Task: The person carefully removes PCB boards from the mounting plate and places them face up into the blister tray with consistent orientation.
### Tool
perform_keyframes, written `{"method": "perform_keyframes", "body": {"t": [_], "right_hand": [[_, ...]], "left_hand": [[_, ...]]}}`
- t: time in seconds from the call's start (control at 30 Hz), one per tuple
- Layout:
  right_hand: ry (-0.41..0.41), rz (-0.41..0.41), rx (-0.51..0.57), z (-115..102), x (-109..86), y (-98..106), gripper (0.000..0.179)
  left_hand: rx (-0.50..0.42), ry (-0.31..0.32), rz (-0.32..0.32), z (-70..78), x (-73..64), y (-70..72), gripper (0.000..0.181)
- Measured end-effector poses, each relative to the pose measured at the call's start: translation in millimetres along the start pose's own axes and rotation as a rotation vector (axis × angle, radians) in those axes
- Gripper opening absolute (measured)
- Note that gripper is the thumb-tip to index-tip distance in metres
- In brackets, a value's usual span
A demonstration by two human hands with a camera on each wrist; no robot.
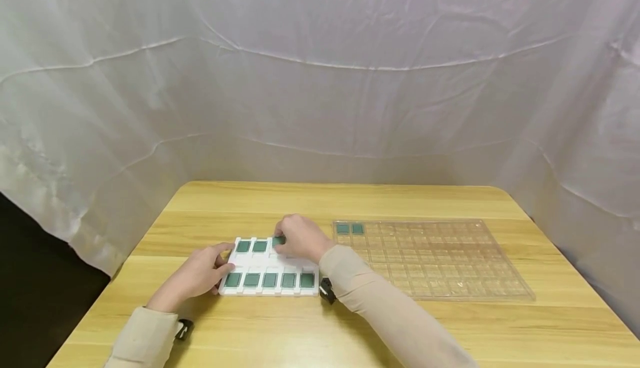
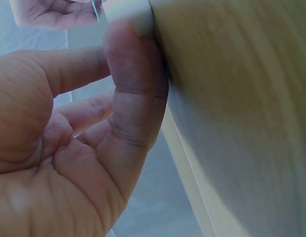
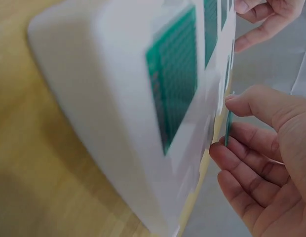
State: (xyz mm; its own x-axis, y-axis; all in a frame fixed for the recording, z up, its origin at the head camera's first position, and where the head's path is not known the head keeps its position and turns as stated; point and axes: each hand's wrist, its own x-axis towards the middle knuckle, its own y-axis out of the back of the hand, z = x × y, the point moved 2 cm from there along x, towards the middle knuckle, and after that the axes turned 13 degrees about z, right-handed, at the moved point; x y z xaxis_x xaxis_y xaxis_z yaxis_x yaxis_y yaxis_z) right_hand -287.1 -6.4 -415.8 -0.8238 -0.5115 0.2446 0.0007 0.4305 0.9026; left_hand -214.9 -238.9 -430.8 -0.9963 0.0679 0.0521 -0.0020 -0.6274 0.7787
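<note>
A white tray (image 1: pixel 260 260) lies on the table with green perforated circuit boards (image 1: pixel 270 280) in two rows of slots. My left hand (image 1: pixel 197 273) holds the tray's left end, its bent fingers against the edge; the left wrist view shows a fingertip (image 2: pixel 121 37) on the white side wall. Over the tray's far row, my right hand (image 1: pixel 300 237) pinches one green circuit board (image 3: pixel 228 129) between thumb and fingers. That board stands edge-on in the right wrist view, close to the tray. Whether it still touches its slot is hard to tell.
Right of the white tray lies a clear plastic compartment tray (image 1: pixel 425 257), with two green boards (image 1: pixel 350 228) in its far left corner cells. The wooden table (image 1: pixel 320 329) carries both trays. Pale curtains (image 1: pixel 320 107) hang behind and at the sides.
</note>
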Motion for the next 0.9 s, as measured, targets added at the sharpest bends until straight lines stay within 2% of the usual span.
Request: {"method": "perform_keyframes", "body": {"t": [0.2,0.4,0.7,0.9], "right_hand": [[-0.027,-0.016,0.058,7,-1.8,4,0.02],[-0.027,-0.017,0.062,11,-3.7,7,0.014],[-0.08,-0.027,0.076,21,-9.4,7,0.02],[-0.08,-0.025,0.051,31,-8.8,14,0.017]], "left_hand": [[-0.001,0.006,-0.003,0.6,-0.5,0.2,0.056],[-0.004,0.008,-0.003,0.3,-0.9,0.4,0.057],[-0.013,0.023,-0.003,0.0,-1.3,-1.3,0.058],[0.0,0.023,0.007,0.6,0.0,-0.4,0.057]]}}
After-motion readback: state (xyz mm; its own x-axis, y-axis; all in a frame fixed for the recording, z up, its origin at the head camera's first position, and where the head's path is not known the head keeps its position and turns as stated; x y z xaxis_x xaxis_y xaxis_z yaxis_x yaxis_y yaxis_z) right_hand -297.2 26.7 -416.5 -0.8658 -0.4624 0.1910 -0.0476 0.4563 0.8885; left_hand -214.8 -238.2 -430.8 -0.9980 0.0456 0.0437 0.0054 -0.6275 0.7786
